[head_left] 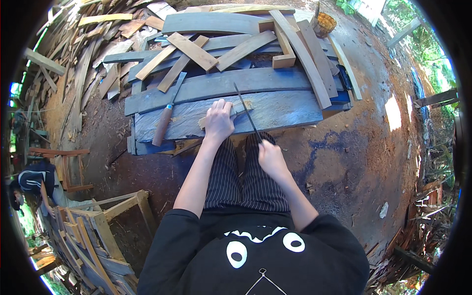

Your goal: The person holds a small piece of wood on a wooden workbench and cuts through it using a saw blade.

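Observation:
My left hand [218, 120] presses down on a small pale piece of wood [242, 109] that lies on a grey plank bench [275, 110]. My right hand [269, 156] grips the near end of a long thin dark file [246, 110], whose blade runs up and left across the wood piece. A large knife with a wooden handle [167, 114] lies on the bench to the left of my left hand. My striped trousers are below the bench edge.
Loose boards and offcuts [196, 51] are piled on the back of the bench. A woven basket [326, 22] stands at the far right. Wooden frames [105, 221] stand at lower left, near another person [34, 184]. Bare earth [364, 147] lies to the right.

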